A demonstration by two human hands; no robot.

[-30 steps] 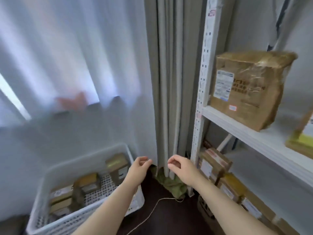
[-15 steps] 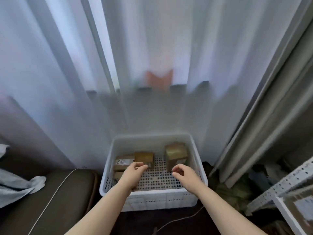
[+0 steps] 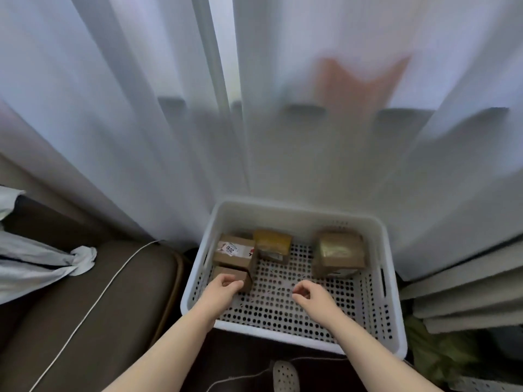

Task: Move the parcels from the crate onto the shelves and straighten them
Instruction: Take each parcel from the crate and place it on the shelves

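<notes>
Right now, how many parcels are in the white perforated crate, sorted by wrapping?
Plain brown cardboard parcels: 2
Glossy tape-wrapped brown parcels: 2
Total in the white perforated plastic crate: 4

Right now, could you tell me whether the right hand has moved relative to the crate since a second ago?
Yes. The right hand was beyond the right side of the crate; now it hovers over the crate's perforated floor, holding nothing.

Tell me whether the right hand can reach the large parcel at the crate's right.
Probably yes: the right hand hovers empty inside the crate, near the large parcel, with nothing between them.
</notes>
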